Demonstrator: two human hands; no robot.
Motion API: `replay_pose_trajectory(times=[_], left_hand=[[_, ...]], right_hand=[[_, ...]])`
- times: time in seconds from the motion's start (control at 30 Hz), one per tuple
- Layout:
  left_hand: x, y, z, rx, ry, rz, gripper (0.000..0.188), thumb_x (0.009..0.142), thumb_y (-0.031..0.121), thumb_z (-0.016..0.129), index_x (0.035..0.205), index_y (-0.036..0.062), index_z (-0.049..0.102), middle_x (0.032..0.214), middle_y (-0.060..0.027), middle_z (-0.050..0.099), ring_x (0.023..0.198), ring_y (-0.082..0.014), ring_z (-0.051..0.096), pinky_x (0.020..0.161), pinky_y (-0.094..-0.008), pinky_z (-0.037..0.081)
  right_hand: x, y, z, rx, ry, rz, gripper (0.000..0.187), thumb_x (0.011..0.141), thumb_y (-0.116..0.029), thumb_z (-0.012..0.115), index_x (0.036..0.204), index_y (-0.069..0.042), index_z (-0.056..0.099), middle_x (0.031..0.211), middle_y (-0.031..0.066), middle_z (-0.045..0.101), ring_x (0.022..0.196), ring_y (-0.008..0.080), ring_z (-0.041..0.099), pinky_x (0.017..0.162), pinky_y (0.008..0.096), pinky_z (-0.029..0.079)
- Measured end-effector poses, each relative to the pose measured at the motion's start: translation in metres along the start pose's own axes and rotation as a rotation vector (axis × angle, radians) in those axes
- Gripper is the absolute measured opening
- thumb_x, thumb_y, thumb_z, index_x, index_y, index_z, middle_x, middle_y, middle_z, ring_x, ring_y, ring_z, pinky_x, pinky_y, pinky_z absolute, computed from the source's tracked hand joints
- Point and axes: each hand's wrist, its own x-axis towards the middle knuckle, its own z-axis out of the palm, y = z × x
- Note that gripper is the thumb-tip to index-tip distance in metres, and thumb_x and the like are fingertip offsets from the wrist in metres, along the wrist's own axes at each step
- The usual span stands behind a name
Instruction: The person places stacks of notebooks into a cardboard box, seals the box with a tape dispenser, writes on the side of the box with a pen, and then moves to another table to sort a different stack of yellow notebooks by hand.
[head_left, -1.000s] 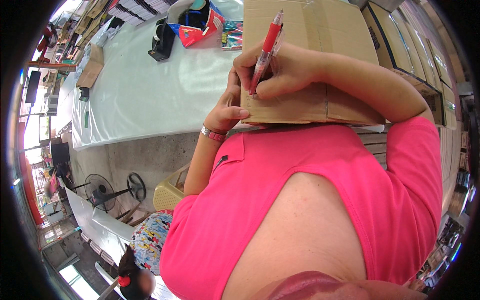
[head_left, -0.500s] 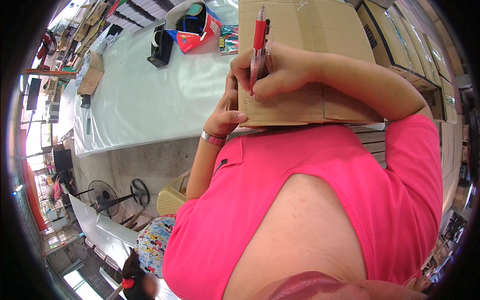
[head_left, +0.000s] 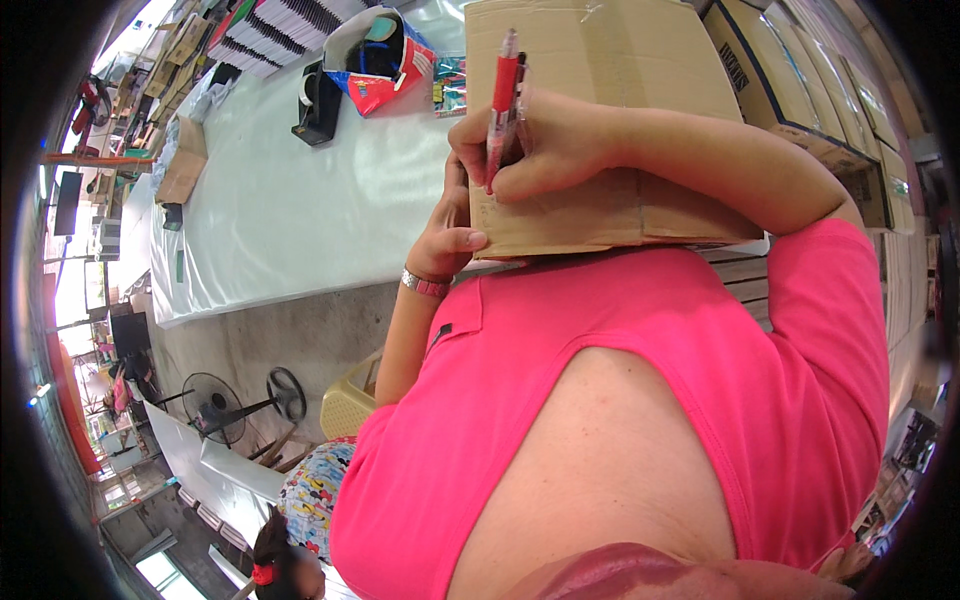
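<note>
A brown cardboard box (head_left: 580,215) lies in front of my chest. My right hand (head_left: 535,150) rests on its top and pinches a red pen (head_left: 503,95) with a clear barrel, its tip touching the cardboard near the left edge. Behind that pen, a second, darker pen (head_left: 520,75) shows partly within the same hand. Small faint marks sit near the pen tip, too small to make out. My left hand (head_left: 450,235) grips the box's left side, thumb on the near left corner and fingers along the side, partly hidden by the box and my right hand.
A white-covered table (head_left: 270,230) spreads leftward, holding a black tape dispenser (head_left: 317,105), a red-and-blue bag (head_left: 385,85) and stacked books (head_left: 265,35). More cartons (head_left: 790,90) stand at the right. A fan (head_left: 212,405), a yellow plastic chair (head_left: 345,405) and another person (head_left: 315,490) are at lower left.
The box and my right hand with the pens appear slightly farther left in the view, as the surroundings shift a little too. Both hands keep their hold.
</note>
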Motion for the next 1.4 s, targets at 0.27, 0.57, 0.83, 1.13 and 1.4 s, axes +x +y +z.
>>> replay_pose_trajectory(times=[0.27,0.57,0.83,1.13,1.4], left_hand=[[0.0,-0.002,0.018,0.093,0.175,0.087,0.11,0.052,0.027,0.069,0.147,0.0038,0.018,0.142,-0.0168,0.037,0.129,-0.031,0.041,0.107,-0.0414,0.036],[0.01,0.01,0.037,0.433,0.281,0.04,0.108,0.061,0.028,0.07,0.15,0.0036,0.014,0.143,-0.0145,0.035,0.129,-0.0277,0.039,0.105,-0.038,0.034],[0.005,0.009,0.002,0.371,0.137,0.035,0.106,0.071,0.043,0.075,0.15,0.0045,0.014,0.144,-0.0132,0.034,0.13,-0.027,0.038,0.106,-0.0404,0.034],[0.003,-0.009,-0.004,0.214,0.29,0.104,0.071,0.097,0.048,0.042,0.149,0.0062,0.017,0.151,-0.0119,0.028,0.136,-0.0258,0.032,0.109,-0.0401,0.03],[0.003,0.0,0.029,0.311,0.282,0.061,0.076,0.095,0.062,0.024,0.151,0.0117,0.012,0.154,-0.0084,0.022,0.139,-0.0226,0.027,0.111,-0.0366,0.027]], right_hand=[[-0.004,-0.003,-0.022,0.198,0.109,0.089,0.005,0.069,-0.007,0.058,0.071,-0.004,0.056,0.064,0.002,0.052,0.058,0.0081,0.048,0.053,0.0258,0.036],[-0.265,0.083,-0.133,-0.424,1.147,0.615,0.027,0.083,-0.028,0.063,0.074,-0.003,0.06,0.061,0.0068,0.059,0.057,0.0154,0.058,0.058,0.0307,0.049],[-0.283,0.215,-0.043,-0.535,0.531,1.386,0.053,0.081,-0.043,0.066,0.117,-0.005,0.057,0.095,0.0197,0.065,0.085,0.0313,0.066,0.077,0.0412,0.053],[-0.295,0.352,-0.153,-0.877,0.554,1.311,0.034,0.087,-0.029,0.058,0.114,-0.008,0.062,0.113,0.0219,0.062,0.111,0.0352,0.057,0.097,0.0444,0.044],[-0.128,0.042,-0.132,-0.556,1.088,0.177,0.029,0.092,-0.031,0.054,0.089,-0.003,0.062,0.084,0.0127,0.067,0.078,0.0279,0.064,0.071,0.0384,0.05]])
